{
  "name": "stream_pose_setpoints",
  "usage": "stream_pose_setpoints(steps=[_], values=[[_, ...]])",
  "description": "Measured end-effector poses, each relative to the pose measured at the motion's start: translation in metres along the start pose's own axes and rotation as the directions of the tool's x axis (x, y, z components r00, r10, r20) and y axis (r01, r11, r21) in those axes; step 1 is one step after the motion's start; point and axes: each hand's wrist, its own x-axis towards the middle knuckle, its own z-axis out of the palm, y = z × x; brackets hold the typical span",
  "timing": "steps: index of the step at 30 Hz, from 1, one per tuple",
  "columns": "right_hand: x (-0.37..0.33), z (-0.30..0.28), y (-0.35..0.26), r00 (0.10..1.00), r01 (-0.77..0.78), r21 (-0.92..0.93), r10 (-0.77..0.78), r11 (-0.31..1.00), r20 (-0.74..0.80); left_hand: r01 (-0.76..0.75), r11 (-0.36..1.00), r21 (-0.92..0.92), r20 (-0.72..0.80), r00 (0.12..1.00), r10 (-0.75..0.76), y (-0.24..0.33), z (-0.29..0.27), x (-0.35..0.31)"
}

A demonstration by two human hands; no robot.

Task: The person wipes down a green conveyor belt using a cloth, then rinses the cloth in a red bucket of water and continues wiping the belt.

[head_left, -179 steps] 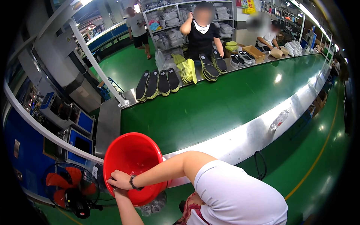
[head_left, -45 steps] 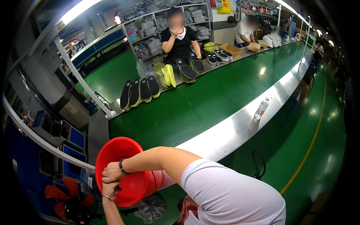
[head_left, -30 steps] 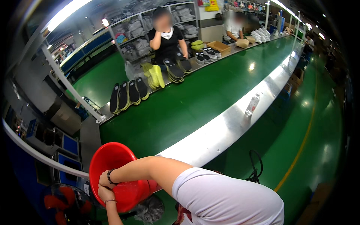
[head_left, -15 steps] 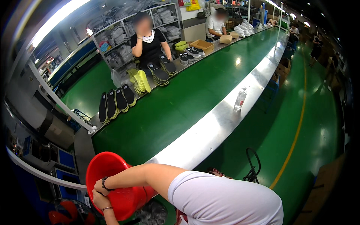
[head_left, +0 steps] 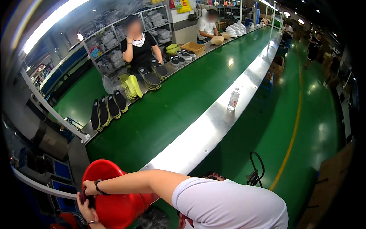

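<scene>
- Since half a second ago, both hands have shifted to the left rim of the red bucket (head_left: 122, 209), and more of a dark thing (head_left: 83, 196) shows between them.
- Left hand (head_left: 86, 209): at the rim, fingers up against the dark thing.
- Dark thing: between the hands, over the bucket's edge; its kind is too small to tell. A loose pinch could let it drop.
- Right hand (head_left: 90, 187): curled just above the left one; its exact grip is hidden.
- Bucket: below the table's near end, under the right forearm; leaning on its rim might tip it.
- Insoles (head_left: 111, 106): stacked along the far edge.
- Bottle (head_left: 233, 100): upright on the metal edge; a knock could topple it.
</scene>
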Motion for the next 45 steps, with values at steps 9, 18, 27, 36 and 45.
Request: stream_pose_setpoints(steps=[9,18,27,36,45], values=[[-0.055,-0.032,-0.073,0.934,0.356,0.294,-0.33,0.887,-0.136,-0.436,0.483,0.76,0.077,0.797,0.599,0.031,0.061,0.005],[-0.135,-0.168,-0.084,0.802,0.505,-0.16,-0.529,0.848,-0.276,-0.462,0.694,0.552,-0.082,0.798,0.597,-0.004,0.232,0.02],[-0.234,-0.326,0.079,0.961,0.054,0.203,0.005,0.978,-0.277,0.042,0.986,0.159,-0.05,0.998,-0.034,-0.154,0.349,0.056],[-0.237,-0.368,0.122,0.97,0.093,-0.333,-0.16,0.938,-0.18,0.113,0.969,0.219,-0.111,0.99,-0.09,-0.211,0.374,0.067],[-0.228,-0.37,0.124,0.984,-0.041,-0.284,-0.011,0.958,-0.179,0.247,0.968,0.037,-0.029,0.969,-0.246,-0.223,0.376,0.09]])
